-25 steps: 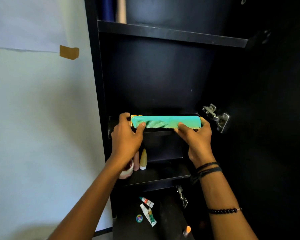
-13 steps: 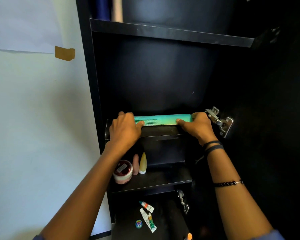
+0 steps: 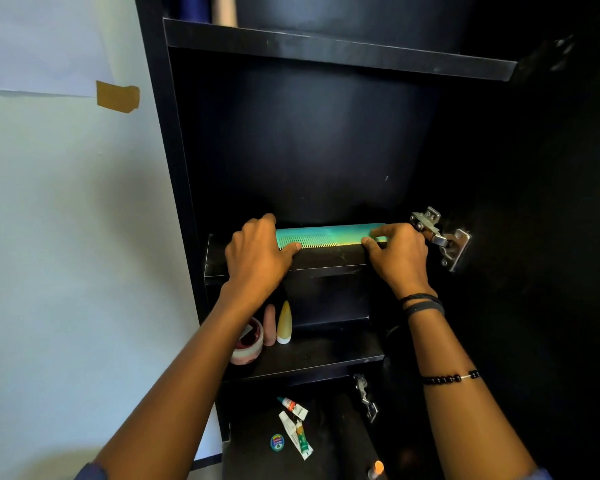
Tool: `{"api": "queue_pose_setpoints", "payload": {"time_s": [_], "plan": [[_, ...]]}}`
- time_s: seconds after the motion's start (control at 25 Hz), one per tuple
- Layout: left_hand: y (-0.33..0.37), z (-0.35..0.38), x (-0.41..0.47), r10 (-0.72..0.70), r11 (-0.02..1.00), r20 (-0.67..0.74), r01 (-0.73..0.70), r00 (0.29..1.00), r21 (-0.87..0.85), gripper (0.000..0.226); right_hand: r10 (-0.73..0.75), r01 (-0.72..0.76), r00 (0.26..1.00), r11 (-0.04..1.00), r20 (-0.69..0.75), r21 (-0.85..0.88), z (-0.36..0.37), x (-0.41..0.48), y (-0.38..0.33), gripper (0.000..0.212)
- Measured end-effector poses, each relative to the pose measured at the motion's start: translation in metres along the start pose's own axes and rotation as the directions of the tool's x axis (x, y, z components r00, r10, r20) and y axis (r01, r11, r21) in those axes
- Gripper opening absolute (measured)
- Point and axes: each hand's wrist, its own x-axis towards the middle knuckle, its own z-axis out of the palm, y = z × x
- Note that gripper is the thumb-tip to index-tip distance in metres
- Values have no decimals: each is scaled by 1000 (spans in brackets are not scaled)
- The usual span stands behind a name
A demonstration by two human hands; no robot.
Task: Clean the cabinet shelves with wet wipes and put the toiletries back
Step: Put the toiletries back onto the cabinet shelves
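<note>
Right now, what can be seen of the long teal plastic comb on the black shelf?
The long teal plastic comb is one straight piece: a solid spine at the back and a row of fine teeth, yellowish at the tips, pointing toward the front. It lies lengthwise on the black cabinet shelf, near its front edge, and looks whole. The left hand covers its left end, thumb at the teeth; the right hand pinches its right end between forefinger and thumb.

Brown tape (image 3: 118, 96) holds white paper (image 3: 39, 43) on the pale wall (image 3: 66, 237).
</note>
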Motion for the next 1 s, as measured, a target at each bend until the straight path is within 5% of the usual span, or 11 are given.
{"api": "queue_pose_setpoints", "payload": {"time_s": [0.32,0.52,1.0], "plan": [[1,24,2,42,998,-131,-48,991,-43,59,-113,112,993,991,-17,-77,0,-15,-2,24],[-3,25,-1,71,994,-174,-84,982,-73,56,-163,164,986,986,-42,27,4,-23,1,27],[-7,38,-90,265,861,-328,-376,907,-342,21,-224,383,871,867,-438,319,37,-117,-10,17]]}}
